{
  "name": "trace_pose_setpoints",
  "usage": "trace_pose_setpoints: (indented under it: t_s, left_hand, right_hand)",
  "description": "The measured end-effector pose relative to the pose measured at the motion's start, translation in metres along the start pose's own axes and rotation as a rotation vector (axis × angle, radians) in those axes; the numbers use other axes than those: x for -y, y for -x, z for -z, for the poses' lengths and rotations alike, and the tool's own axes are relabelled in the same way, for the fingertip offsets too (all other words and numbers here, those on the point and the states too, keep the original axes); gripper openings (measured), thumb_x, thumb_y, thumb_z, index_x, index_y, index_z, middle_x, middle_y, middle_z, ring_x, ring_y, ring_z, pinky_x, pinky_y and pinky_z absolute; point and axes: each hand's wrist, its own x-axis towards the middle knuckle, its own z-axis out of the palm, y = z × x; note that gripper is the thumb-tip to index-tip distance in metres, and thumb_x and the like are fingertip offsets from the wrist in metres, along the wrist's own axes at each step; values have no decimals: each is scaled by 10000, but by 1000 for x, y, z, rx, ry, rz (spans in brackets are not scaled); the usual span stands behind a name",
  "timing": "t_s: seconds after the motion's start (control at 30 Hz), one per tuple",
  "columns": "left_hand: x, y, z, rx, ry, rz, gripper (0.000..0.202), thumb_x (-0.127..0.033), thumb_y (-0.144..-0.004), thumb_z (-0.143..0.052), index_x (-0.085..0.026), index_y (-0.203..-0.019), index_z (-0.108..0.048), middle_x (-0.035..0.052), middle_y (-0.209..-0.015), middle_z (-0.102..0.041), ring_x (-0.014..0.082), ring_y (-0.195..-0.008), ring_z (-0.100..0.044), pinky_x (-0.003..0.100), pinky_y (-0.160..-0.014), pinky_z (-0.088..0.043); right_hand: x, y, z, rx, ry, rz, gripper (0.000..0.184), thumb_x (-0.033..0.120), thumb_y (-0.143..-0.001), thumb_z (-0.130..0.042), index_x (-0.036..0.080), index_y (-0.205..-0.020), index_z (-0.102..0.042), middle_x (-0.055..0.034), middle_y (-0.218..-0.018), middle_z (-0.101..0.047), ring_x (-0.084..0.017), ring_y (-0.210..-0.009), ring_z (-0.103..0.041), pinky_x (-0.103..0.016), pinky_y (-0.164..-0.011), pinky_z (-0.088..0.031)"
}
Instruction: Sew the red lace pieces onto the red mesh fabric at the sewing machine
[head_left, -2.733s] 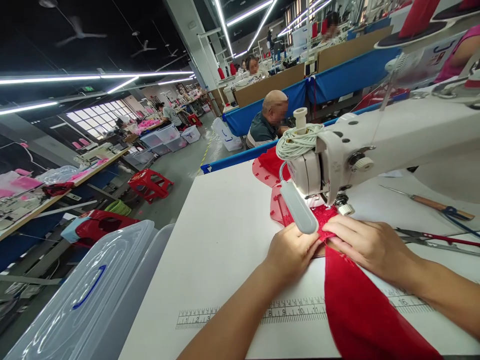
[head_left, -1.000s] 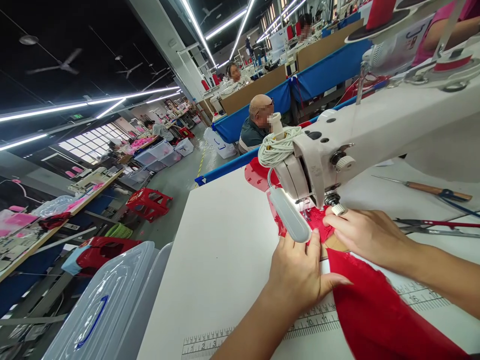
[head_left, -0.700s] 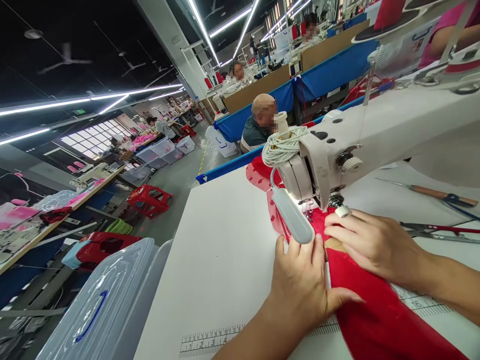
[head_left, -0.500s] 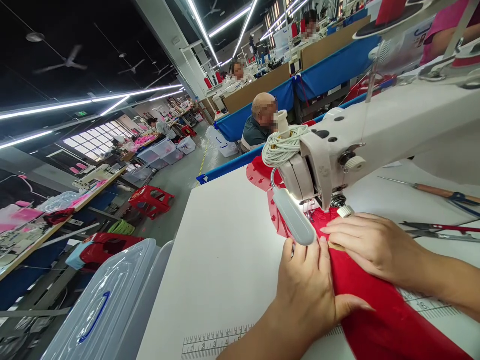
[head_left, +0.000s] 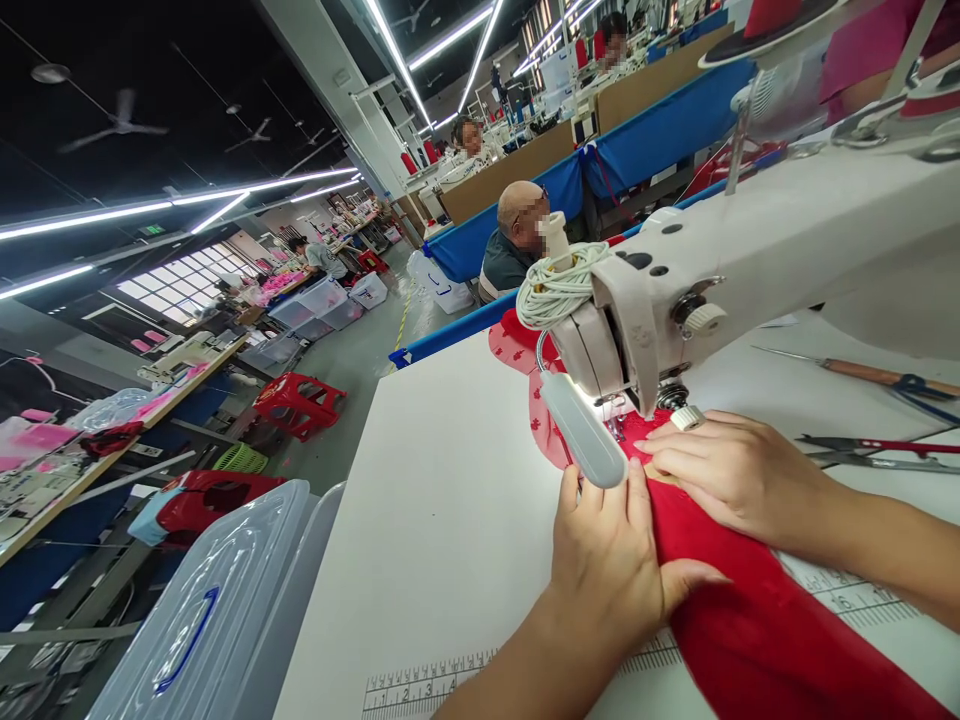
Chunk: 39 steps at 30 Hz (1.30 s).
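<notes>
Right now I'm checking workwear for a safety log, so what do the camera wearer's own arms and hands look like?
The left hand and right hand are ungloved, with no rings visible. The left forearm and right forearm show no sleeves, watches or bracelets within view.

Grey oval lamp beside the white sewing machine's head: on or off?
On: bright white light glows along the lamp's edge facing the sewing machine.
</notes>
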Motion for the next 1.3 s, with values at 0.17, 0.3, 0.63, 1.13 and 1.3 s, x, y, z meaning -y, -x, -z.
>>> trace_pose_setpoints:
  t_s: [0.17, 0.3, 0.63, 1.13, 1.3]
  left_hand:
    - [2, -1, -3, -2, -48, -7, 845, -744, -922, -181, -104, -1261, -616, 145, -1121, -677, 252, -893, -609, 390, -799, -461]
    - [5, -2, -4, -4, -34, 6, 876, -731, -925, -111, -101, -1316, -577, 159, -1154, -670, 275, -950, -618, 407, -833, -476]
    - [6, -1, -4, 2, 45, -29, 883, -718, -929, -132, -37, -1243, -598, 198, -1134, -661, 294, -1019, -629, 402, -887, -523]
    - [5, 2, -4, 74, -40, -38, 778, -707, -931, -292, -58, -1248, -581, 203, -1190, -638, 310, -1085, -608, 432, -942, -512]
    - [8, 2, -2, 110, -59, -58, 739, -649, -954, -338, -33, -1313, -530, 223, -1269, -598, 328, -1153, -580, 445, -976, -496]
  right_hand:
    - [0, -7, 4, 27, 40, 2, 316, 52, -873, -402, 187, -817, -683, -63, -932, -739, -183, -720, -620, -311, -635, -422]
    - [0, -8, 2, 52, 49, -26, 337, 27, -842, -384, 188, -856, -681, -72, -1009, -733, -200, -799, -644, -317, -667, -436]
    - [0, -7, 3, 56, 59, -28, 387, 12, -798, -364, 172, -932, -691, -88, -1055, -735, -214, -843, -671, -328, -655, -454]
    - [-3, -5, -1, 80, 57, -58, 391, 31, -869, -348, 164, -1024, -680, -103, -1093, -721, -239, -910, -669, -352, -705, -474]
    - [-4, -4, -3, 103, 67, -77, 392, 38, -881, -344, 160, -1073, -664, -113, -1114, -712, -244, -951, -663, -344, -706, -475]
